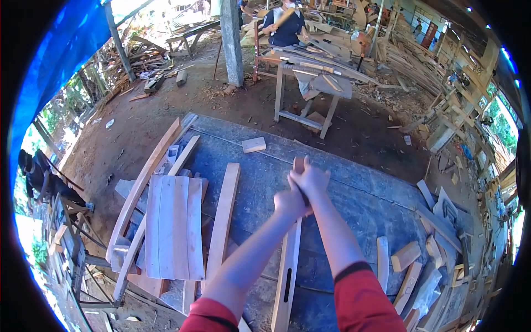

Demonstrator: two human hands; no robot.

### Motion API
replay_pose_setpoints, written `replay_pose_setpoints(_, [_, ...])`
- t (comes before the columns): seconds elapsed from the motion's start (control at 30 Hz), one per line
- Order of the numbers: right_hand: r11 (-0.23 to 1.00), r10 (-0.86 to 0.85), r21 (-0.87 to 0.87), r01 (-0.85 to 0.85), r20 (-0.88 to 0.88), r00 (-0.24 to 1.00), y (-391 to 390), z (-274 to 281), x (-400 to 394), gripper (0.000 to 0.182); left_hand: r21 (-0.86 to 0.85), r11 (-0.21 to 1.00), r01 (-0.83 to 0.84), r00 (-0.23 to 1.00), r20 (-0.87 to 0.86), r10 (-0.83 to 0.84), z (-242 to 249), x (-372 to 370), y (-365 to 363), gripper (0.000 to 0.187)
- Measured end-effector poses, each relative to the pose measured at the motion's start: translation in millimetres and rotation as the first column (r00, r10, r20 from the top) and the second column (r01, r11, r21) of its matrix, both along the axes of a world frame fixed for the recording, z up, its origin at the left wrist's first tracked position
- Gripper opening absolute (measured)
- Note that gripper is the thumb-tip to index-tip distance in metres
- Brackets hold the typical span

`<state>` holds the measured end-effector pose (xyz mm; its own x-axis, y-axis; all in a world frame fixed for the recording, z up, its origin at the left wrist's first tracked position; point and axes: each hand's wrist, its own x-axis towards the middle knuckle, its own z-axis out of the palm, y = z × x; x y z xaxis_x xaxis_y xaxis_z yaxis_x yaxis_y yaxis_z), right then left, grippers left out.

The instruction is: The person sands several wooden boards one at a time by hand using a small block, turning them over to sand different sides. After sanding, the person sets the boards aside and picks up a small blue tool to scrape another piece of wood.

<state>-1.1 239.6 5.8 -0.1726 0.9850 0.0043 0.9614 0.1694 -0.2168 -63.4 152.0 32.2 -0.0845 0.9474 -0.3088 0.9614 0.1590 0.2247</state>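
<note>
My left hand (pixel 290 203) and my right hand (pixel 311 180) are close together, fingers closed around a narrow brown wooden block (pixel 298 164). Most of that block is hidden by my hands, so its exact kind does not show. It is over the far part of a long pale wooden rail (pixel 289 254), which runs toward me between my forearms. A dark narrow slot (pixel 286 285) is cut in the rail's near part. Left of my hands lies another long plank (pixel 224 213), and beyond them a small wood block (pixel 253 145).
The dark worktop (pixel 354 193) carries a curved slatted panel (pixel 174 227) and a long curved piece (pixel 145 182) at left. Several offcuts (pixel 406 255) and a plastic bag (pixel 427 293) lie at right. Beyond are a small wooden bench (pixel 332 86), a post (pixel 231 44) and a person (pixel 285 27).
</note>
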Motion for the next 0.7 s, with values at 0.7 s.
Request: replay_pose_setpoints(0.7, [0.991, 0.081, 0.118, -0.069, -0.098, 0.992, -425, -3, 76, 0.074, 0.052, 0.966, 0.255, 0.962, 0.086, -0.259, -42, 55, -428, 0.105])
